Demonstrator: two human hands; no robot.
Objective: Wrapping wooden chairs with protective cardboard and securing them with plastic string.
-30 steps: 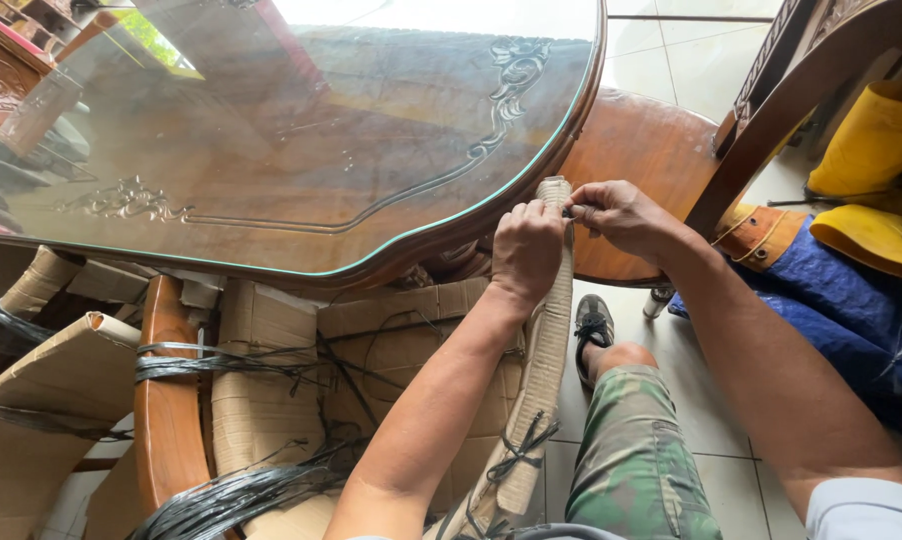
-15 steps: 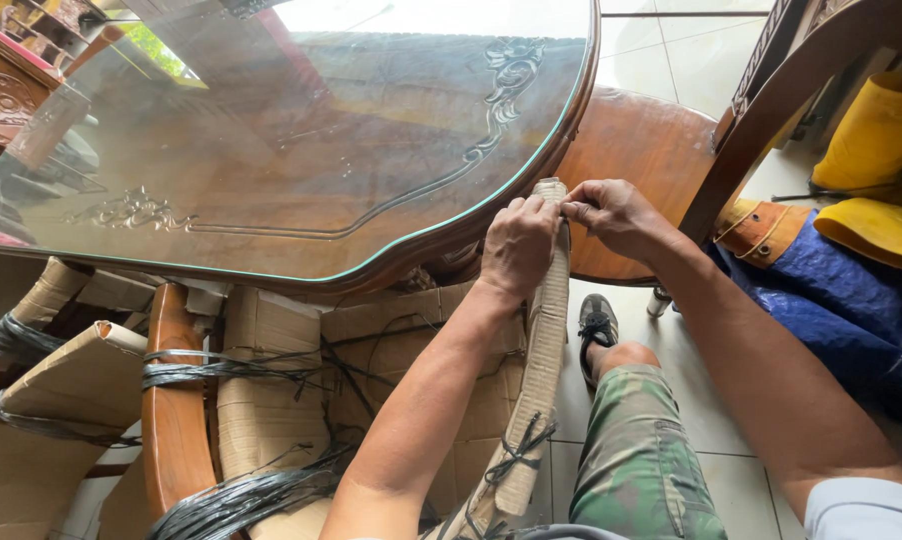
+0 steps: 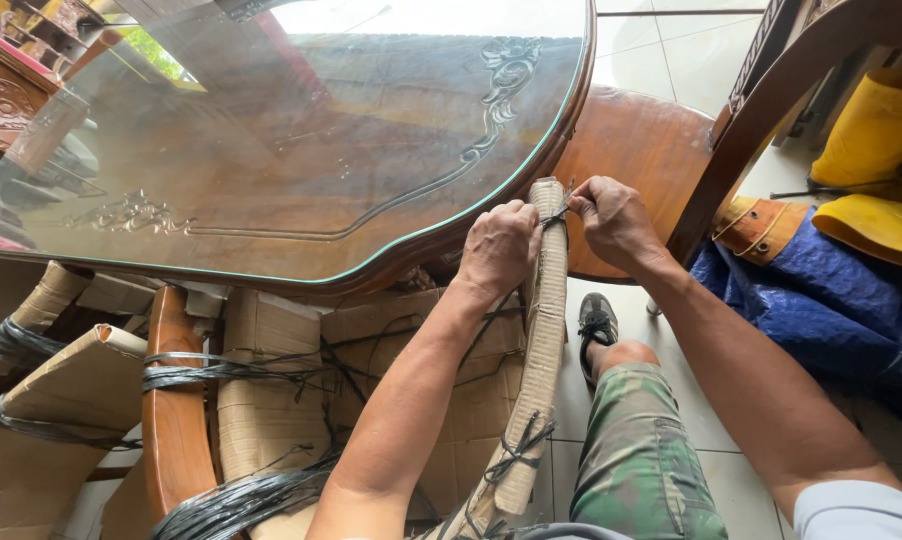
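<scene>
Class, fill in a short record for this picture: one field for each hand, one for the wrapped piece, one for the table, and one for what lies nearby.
Left hand: left hand grips the top of the cardboard-wrapped chair part
Right hand: right hand pinches the black string tied at that top
Table: glass-topped wooden table, carved edge, directly above the wrapped pieces
Nearby: yellow boots, blue tarp, black shoe

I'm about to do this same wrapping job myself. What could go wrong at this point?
The dark cord pinched between the left hand and right hand may cut into the fingers or slip loose. The hands work close under the glass tabletop edge, so a sudden slip might knock knuckles against it. The cardboard-wrapped rail could shift.
</scene>
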